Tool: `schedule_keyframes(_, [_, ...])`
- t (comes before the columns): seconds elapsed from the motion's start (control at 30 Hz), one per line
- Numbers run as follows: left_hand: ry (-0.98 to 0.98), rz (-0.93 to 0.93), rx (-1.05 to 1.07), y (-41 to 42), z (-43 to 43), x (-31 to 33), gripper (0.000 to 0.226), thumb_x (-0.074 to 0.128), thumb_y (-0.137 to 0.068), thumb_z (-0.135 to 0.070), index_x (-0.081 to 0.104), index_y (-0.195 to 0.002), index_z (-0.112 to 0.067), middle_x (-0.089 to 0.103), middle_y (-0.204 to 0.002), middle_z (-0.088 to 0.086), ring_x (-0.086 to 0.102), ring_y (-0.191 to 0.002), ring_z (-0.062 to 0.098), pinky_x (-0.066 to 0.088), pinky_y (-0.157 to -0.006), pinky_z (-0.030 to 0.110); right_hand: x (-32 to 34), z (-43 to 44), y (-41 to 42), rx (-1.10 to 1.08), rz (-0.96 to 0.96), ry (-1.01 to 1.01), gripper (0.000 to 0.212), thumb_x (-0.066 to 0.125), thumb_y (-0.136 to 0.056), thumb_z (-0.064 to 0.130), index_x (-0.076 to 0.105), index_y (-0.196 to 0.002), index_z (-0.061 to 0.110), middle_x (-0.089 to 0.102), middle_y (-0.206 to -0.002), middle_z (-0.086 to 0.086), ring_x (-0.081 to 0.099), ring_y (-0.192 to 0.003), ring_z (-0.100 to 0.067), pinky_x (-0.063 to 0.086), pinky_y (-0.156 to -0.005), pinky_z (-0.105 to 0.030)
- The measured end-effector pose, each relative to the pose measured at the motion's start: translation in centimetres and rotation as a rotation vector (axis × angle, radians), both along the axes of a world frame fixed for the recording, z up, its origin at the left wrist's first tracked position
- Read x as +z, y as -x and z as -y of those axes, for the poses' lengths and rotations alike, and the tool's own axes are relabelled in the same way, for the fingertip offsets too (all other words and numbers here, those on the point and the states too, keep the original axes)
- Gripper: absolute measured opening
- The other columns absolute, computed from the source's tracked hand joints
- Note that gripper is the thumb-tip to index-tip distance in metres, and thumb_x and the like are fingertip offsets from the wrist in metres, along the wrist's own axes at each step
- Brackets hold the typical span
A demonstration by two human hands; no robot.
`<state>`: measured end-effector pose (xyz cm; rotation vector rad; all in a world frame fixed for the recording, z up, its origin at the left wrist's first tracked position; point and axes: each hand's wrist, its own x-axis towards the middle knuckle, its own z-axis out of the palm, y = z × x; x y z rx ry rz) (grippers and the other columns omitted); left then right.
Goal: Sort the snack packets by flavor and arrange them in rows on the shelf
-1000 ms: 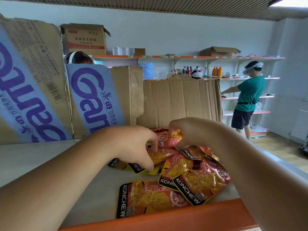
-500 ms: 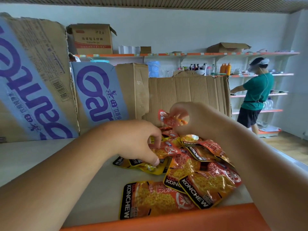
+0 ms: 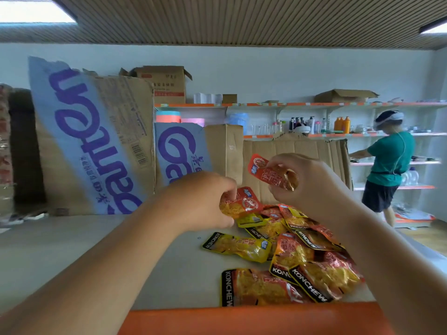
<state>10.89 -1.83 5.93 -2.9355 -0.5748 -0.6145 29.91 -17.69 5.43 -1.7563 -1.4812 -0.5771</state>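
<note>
We see glossy, crinkled plastic film on the snack packets (image 3: 309, 262), shining where the light catches it. The red packet (image 3: 263, 172) above them and the orange packet (image 3: 246, 204) gleam alike. The shelf (image 3: 72, 250) under them looks smooth and matt, and its orange front edge (image 3: 242, 320) is smooth too. At the back edge stands matt brown cardboard (image 3: 125, 112), rough where torn and partly printed blue. The ceiling (image 3: 242, 20) is ribbed.

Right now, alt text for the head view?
Right hand pinches a red packet above a pile of snack packets on a pale shelf; left hand grips an orange-red packet at the pile's far edge. Cardboard boxes stand behind.
</note>
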Motion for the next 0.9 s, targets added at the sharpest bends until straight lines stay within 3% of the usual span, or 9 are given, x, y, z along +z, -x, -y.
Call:
schedule_keyframes(0.13, [-0.065, 0.093, 0.01, 4.2, -1.1, -0.3, 0.044, 0.077, -0.075, -0.058, 0.058, -0.111, -0.042, 0.058, -0.102, -0.016, 0.056, -0.088, 0.008, 0.048, -0.069, 0.026, 0.2, -0.6, 3.5, 0.023, 0.017, -0.026, 0.041, 0.078, -0.077, 0.031, 0.066, -0.116, 0.037, 0.065, -0.108, 0.024, 0.061, -0.092, 0.0, 0.047, -0.078, -0.011])
schedule_keyframes(0.27, [-0.112, 0.183, 0.013, 9.2, -2.1, -0.2, 0.048, 0.077, -0.078, -0.057, 0.059, -0.12, -0.042, 0.059, -0.111, -0.018, 0.054, -0.095, 0.006, 0.041, -0.073, 0.022, 0.7, -2.2, 8.3, 0.075, 0.04, -0.079, 0.04, 0.08, -0.079, 0.024, 0.069, -0.116, 0.029, 0.066, -0.109, 0.018, 0.058, -0.091, 0.001, 0.043, -0.077, -0.005])
schedule_keyframes(0.43, [-0.173, 0.27, 0.065, 17.9, -3.5, -0.1, 0.051, 0.076, -0.077, -0.055, 0.061, -0.123, -0.039, 0.06, -0.117, -0.019, 0.056, -0.107, 0.009, 0.051, -0.091, 0.032, 1.3, -5.3, 16.1, 0.149, 0.048, -0.091, 0.038, 0.078, -0.078, 0.023, 0.07, -0.116, 0.026, 0.067, -0.107, 0.016, 0.06, -0.091, -0.002, 0.042, -0.078, -0.005])
schedule_keyframes(0.53, [-0.197, 0.31, 0.12, 24.2, -4.7, -0.1, 0.053, 0.077, -0.077, -0.054, 0.064, -0.125, -0.036, 0.063, -0.117, -0.015, 0.057, -0.109, 0.013, 0.051, -0.095, 0.035, 1.7, -7.7, 21.6, 0.2, 0.068, -0.08, 0.037, 0.072, -0.077, 0.036, 0.069, -0.114, 0.028, 0.066, -0.104, 0.017, 0.061, -0.089, -0.001, 0.045, -0.077, -0.012])
schedule_keyframes(0.63, [-0.208, 0.343, 0.195, 31.5, -6.1, -0.3, 0.052, 0.077, -0.078, -0.052, 0.063, -0.125, -0.035, 0.062, -0.116, -0.015, 0.056, -0.11, 0.015, 0.05, -0.093, 0.035, 1.9, -10.7, 27.6, 0.246, 0.092, -0.097, 0.036, 0.078, -0.077, 0.026, 0.07, -0.112, 0.026, 0.067, -0.104, 0.017, 0.059, -0.091, -0.001, 0.039, -0.078, -0.004])
schedule_keyframes(0.7, [-0.216, 0.345, 0.25, 36.4, -6.9, -0.4, 0.051, 0.077, -0.078, -0.052, 0.063, -0.124, -0.036, 0.062, -0.118, -0.015, 0.056, -0.111, 0.014, 0.05, -0.094, 0.034, 2.0, -12.7, 31.7, 0.287, 0.111, -0.1, 0.037, 0.08, -0.076, 0.023, 0.071, -0.112, 0.024, 0.07, -0.106, 0.013, 0.061, -0.095, -0.005, 0.042, -0.083, -0.01])
schedule_keyframes(0.9, [-0.215, 0.379, 0.409, 50.1, -7.8, -1.0, 0.048, 0.075, -0.079, -0.054, 0.062, -0.123, -0.039, 0.062, -0.118, -0.018, 0.056, -0.108, 0.01, 0.052, -0.091, 0.033, 1.5, -18.4, 44.5, 0.47, 0.106, -0.103, 0.044, 0.069, -0.074, 0.042, 0.07, -0.115, 0.026, 0.068, -0.111, 0.014, 0.06, -0.098, -0.004, 0.045, -0.087, -0.018])
